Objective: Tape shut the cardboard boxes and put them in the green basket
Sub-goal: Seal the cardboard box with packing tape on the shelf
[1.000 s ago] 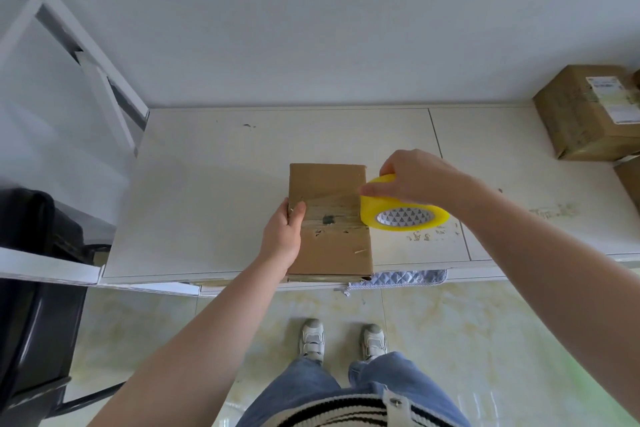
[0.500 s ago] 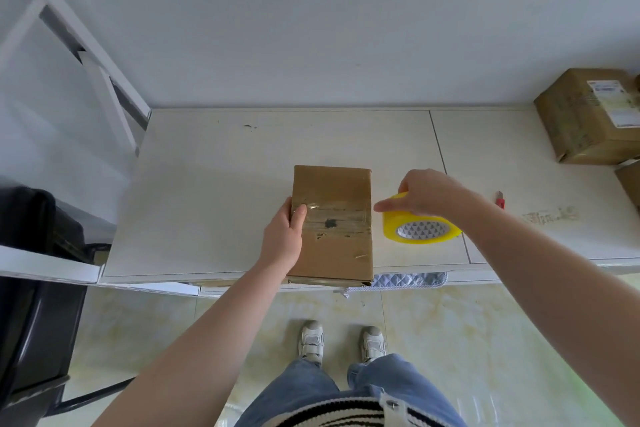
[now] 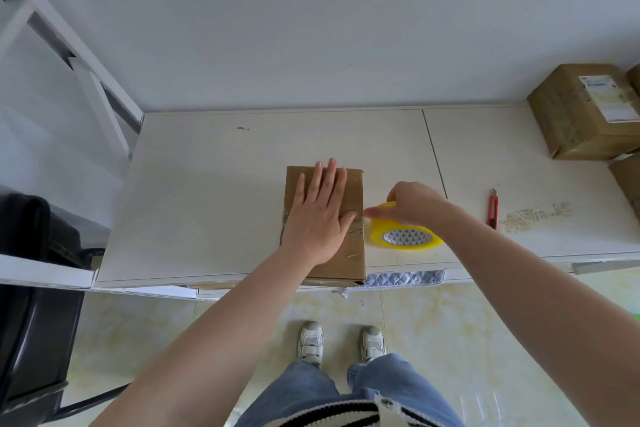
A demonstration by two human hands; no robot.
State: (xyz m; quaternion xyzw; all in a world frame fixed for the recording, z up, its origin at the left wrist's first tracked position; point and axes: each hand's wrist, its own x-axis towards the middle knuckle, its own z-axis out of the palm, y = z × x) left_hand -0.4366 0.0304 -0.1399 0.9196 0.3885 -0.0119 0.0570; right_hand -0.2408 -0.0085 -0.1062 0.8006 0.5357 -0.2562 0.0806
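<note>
A white surface (image 3: 214,198) runs along a pale wall, and near its front edge, about the middle, I see the flat brown box (image 3: 349,253) under my left hand (image 3: 317,218), fingers straight, palm pressing the strip of clear tape across its top. Just right of the box, my right hand (image 3: 414,203) grips the yellow tape roll (image 3: 405,236), with a red knife (image 3: 492,208) further right and more boxes (image 3: 585,111) at the far end. I judge the taping step is under way; next the tape must be cut, and no green basket shows.
</note>
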